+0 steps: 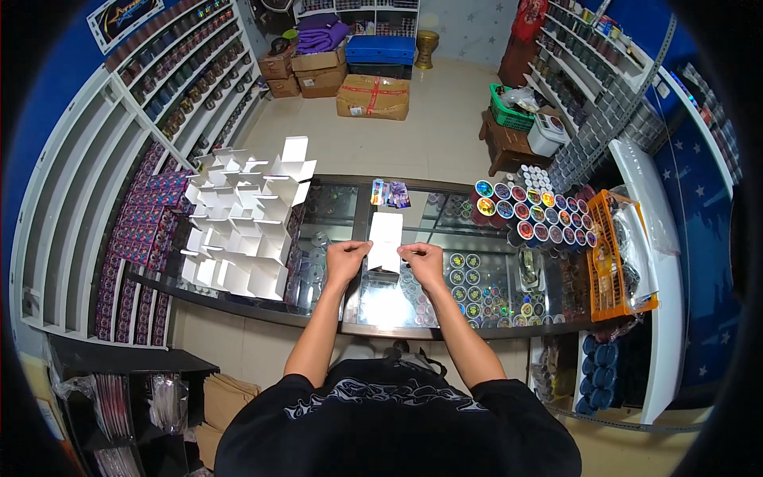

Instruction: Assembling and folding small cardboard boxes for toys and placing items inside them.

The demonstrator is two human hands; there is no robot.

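A small white cardboard box [386, 234], with its flap unfolded toward the far side, stands on the glass counter between my hands. My left hand [346, 261] pinches its near left edge with thumb and forefinger. On the opposite edge, my right hand [422, 262] grips in the same way. Just beyond the box lies a small spread of purple printed cards [390, 193]. A large cluster of open white boxes [242, 226] stands to the left. Rows of round tins with colourful lids [534, 211] are grouped on the right.
An orange plastic basket [608, 270] sits at the counter's right end. Printed purple boxes [147, 219] are stacked at the far left. Round items show through the glass counter top [381, 306]. Across the room are a taped carton [373, 97] and a green basket [509, 109].
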